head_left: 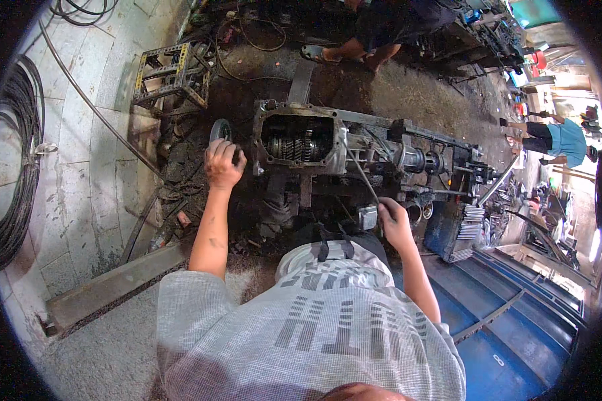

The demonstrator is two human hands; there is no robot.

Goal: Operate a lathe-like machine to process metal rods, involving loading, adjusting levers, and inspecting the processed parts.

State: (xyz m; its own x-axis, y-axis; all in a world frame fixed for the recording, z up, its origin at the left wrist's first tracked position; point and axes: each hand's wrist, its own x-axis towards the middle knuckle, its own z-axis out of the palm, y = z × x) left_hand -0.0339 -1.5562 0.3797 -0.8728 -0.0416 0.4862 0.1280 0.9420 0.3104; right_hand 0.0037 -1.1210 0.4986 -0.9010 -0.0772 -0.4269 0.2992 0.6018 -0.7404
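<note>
Open gearbox housing on a stand, gears exposed. Left hand closed over a round disc beside its left end; right hand gripping a thin rod leaning against its front. Probably heavy, rigid, greasy (best held by casing flanges).

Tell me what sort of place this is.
Probably a vehicle repair workshop: an opened gearbox with bare gears sits on a stand, the floor under it is black with grease, and metal parts lie piled nearby.
</note>
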